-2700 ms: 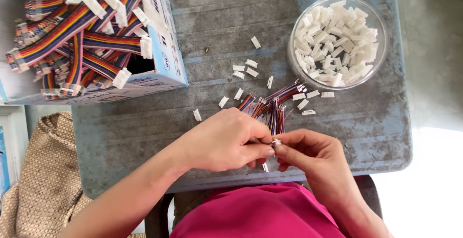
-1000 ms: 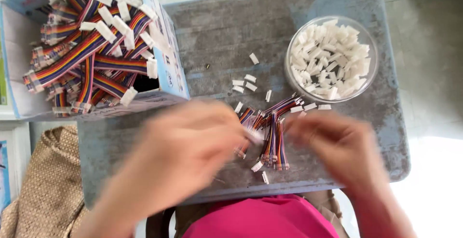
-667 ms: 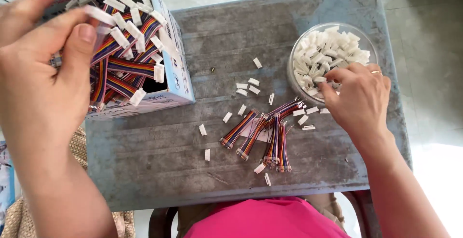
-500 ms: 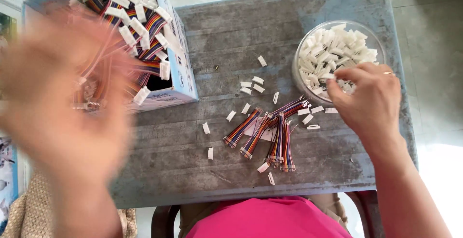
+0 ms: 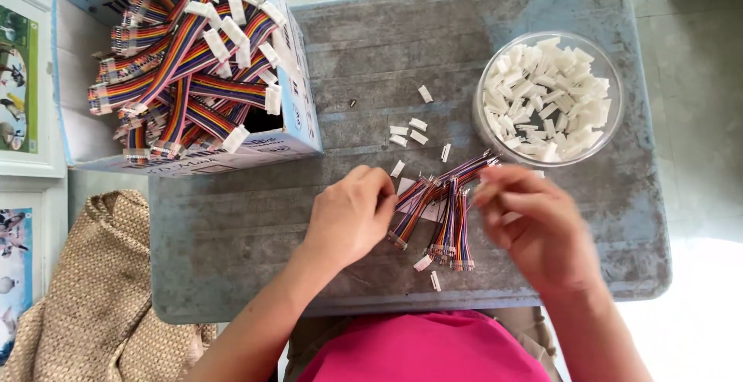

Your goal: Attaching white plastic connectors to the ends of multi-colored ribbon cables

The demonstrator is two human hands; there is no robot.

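Both hands, left hand and right hand, flank striped ribbon cables.

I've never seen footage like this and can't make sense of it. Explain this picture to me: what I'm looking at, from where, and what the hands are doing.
No machine here: a person works with two bare hands. The camera sits on the person's head and looks straight down, so the arms enter from the bottom edge.

The surface is a worn grey table. On it stand a cardboard box full of rainbow-coloured ribbon cables with white plugs, and a clear bowl of small white plastic plugs. A few loose plugs lie scattered in between.

The left hand rests its fingers on a small bundle of short coloured cables. The right hand is beside that bundle, blurred, so I cannot tell what its grip holds.
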